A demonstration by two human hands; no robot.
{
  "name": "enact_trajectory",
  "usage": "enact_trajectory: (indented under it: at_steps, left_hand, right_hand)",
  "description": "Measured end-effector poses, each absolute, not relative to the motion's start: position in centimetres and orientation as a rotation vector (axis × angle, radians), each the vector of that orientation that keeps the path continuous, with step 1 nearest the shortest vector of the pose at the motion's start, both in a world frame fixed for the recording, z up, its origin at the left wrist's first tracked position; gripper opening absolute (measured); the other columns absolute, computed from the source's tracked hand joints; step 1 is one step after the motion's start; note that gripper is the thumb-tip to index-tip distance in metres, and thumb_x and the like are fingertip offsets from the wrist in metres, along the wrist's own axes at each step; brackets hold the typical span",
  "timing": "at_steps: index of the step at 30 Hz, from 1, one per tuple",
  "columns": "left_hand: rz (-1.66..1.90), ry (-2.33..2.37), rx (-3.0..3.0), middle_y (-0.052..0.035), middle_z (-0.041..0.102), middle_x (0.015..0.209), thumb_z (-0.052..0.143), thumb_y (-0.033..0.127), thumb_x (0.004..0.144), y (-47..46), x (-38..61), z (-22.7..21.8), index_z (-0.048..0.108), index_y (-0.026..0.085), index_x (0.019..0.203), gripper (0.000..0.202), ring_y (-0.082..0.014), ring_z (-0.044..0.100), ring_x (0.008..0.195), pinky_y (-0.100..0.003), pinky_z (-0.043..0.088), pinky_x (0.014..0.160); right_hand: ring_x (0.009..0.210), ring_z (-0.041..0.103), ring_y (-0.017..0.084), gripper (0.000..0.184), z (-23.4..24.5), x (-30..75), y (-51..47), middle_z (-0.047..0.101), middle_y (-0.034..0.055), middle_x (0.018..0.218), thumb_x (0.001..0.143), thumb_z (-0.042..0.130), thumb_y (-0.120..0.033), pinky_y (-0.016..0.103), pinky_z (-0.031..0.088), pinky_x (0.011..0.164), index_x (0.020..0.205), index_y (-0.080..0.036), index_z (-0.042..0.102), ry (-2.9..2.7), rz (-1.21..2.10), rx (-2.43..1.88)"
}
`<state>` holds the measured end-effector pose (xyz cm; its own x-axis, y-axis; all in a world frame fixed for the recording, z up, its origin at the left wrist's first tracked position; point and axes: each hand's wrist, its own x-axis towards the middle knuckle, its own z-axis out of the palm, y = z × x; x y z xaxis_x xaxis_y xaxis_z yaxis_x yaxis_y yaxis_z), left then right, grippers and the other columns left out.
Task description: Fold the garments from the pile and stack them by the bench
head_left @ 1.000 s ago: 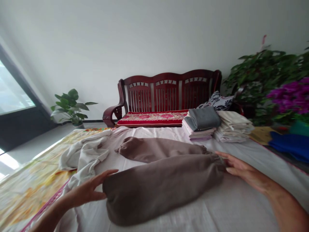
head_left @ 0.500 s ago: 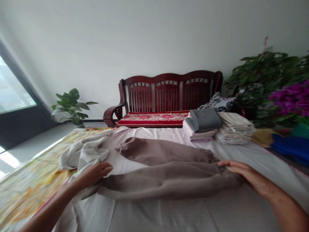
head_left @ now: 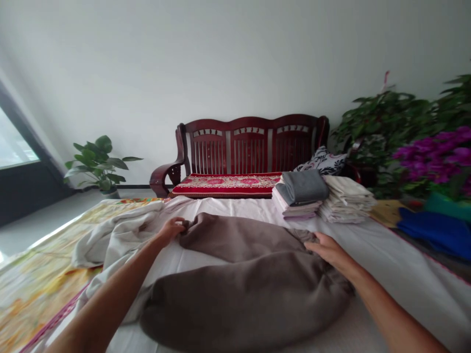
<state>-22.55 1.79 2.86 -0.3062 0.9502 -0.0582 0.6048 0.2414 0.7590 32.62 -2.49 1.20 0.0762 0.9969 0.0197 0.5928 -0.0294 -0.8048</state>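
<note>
A pair of grey-brown trousers point(head_left: 235, 299) lies spread sideways before me, its gathered waistband to the right and one leg nearer me than the other. My left hand point(head_left: 172, 230) is closed on the cuffed end of the far leg point(head_left: 235, 235). At the far corner of the waistband, my right hand point(head_left: 327, 249) pinches the gathered cloth. The near leg bulges toward me, and its cuff is partly hidden by my left forearm. A crumpled pale grey garment point(head_left: 117, 235) lies beside my left forearm.
A white sheet point(head_left: 386, 274) and a yellow patterned cloth point(head_left: 33, 289) cover the surface. Folded stacks with a grey piece point(head_left: 305, 186) and cream pieces point(head_left: 348, 201) stand at the back right. Beyond is a red wooden bench point(head_left: 250, 147); blue cloth point(head_left: 434, 230) lies far right.
Both hands have moved away from me to the far leg and far waistband corner and closed on the trousers. The near leg has shifted toward me and spread wider.
</note>
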Motion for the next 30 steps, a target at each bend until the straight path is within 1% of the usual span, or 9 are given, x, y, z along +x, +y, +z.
enact_trajectory:
  at_steps: [5,9,12,15,18,20,24,27,30]
  left_hand:
    - [1.008,2.320,1.736,-0.0087,0.065,0.115,0.059,0.020,0.080,1.0,-23.6,4.2,0.058,0.021,0.127,0.047,-0.0254,0.062,0.105,-0.034,0.050,0.085]
    - [0.734,2.319,1.855,-0.0160,0.054,0.133,0.061,0.032,0.082,-1.1,-25.5,4.3,0.050,0.018,0.140,0.060,-0.0236,0.065,0.093,-0.036,0.050,0.084]
    - [0.742,2.030,2.000,-0.0095,0.065,0.112,0.058,0.047,0.085,-4.7,-26.6,3.9,0.061,0.017,0.123,0.048,-0.0204,0.063,0.080,-0.032,0.050,0.077]
    - [0.521,1.684,2.058,-0.0036,0.066,0.081,0.056,0.052,0.085,-9.6,-27.3,3.9,0.067,0.019,0.093,0.035,-0.0199,0.059,0.074,-0.030,0.048,0.070]
    - [0.331,1.430,2.122,-0.0021,0.069,0.088,0.066,0.043,0.077,-14.4,-27.4,4.0,0.068,0.022,0.093,0.027,-0.0201,0.060,0.081,-0.029,0.049,0.077]
    - [0.286,1.403,2.181,-0.0022,0.070,0.104,0.072,0.034,0.069,-16.8,-27.1,3.7,0.068,0.026,0.105,0.037,-0.0229,0.062,0.093,-0.031,0.049,0.086]
    - [0.301,1.495,2.361,-0.0039,0.062,0.132,0.066,0.016,0.062,-19.2,-25.8,2.3,0.065,0.033,0.121,0.061,-0.0295,0.055,0.120,-0.036,0.046,0.101]
    - [0.306,1.542,2.425,-0.0045,0.067,0.119,0.054,0.008,0.062,-19.2,-24.8,1.8,0.069,0.030,0.101,0.047,-0.0275,0.059,0.112,-0.035,0.047,0.095]
    - [0.328,1.619,2.389,-0.0032,0.070,0.090,0.051,0.009,0.058,-18.9,-24.3,2.8,0.066,0.025,0.081,0.032,-0.0245,0.063,0.088,-0.033,0.048,0.081]
  right_hand:
    - [0.105,0.067,0.032,0.046,1.0,33.3,-2.2,0.075,0.0110,0.108,0.075,0.058,-0.052,0.041,0.050,0.094,0.108,-0.021,0.064,-1.517,0.422,-1.734]
    - [0.098,0.069,0.033,0.050,0.3,34.2,-3.3,0.074,0.0118,0.102,0.077,0.052,-0.057,0.042,0.051,0.088,0.109,-0.021,0.063,-1.512,0.461,-1.827]
    - [0.093,0.068,0.031,0.043,1.6,35.0,-5.6,0.073,0.0103,0.097,0.075,0.052,-0.054,0.041,0.052,0.085,0.102,-0.022,0.065,-1.488,0.378,-1.772]
    - [0.081,0.067,0.028,0.029,4.0,35.3,-8.3,0.072,0.0073,0.083,0.071,0.059,-0.048,0.038,0.053,0.077,0.082,-0.023,0.067,-1.686,0.570,-1.620]
    - [0.082,0.067,0.027,0.018,5.6,35.0,-10.3,0.073,0.0059,0.082,0.068,0.062,-0.038,0.036,0.053,0.076,0.076,-0.024,0.070,-1.873,0.755,-1.565]
    - [0.093,0.067,0.029,0.020,5.8,34.8,-11.0,0.075,0.0059,0.091,0.065,0.060,-0.030,0.038,0.052,0.087,0.080,-0.025,0.073,-1.954,0.775,-1.558]
    - [0.116,0.061,0.032,0.054,4.8,34.1,-11.4,0.071,0.0066,0.116,0.054,0.058,-0.018,0.042,0.046,0.105,0.103,-0.028,0.076,-2.187,0.739,-1.523]
    - [0.114,0.060,0.030,0.065,4.2,33.0,-11.7,0.069,0.0057,0.119,0.052,0.054,-0.013,0.042,0.047,0.102,0.111,-0.031,0.074,-2.359,0.576,-1.482]
    - [0.097,0.062,0.027,0.040,4.3,32.6,-12.2,0.070,0.0045,0.095,0.054,0.049,-0.012,0.040,0.050,0.090,0.083,-0.029,0.072,-2.365,0.423,-1.472]
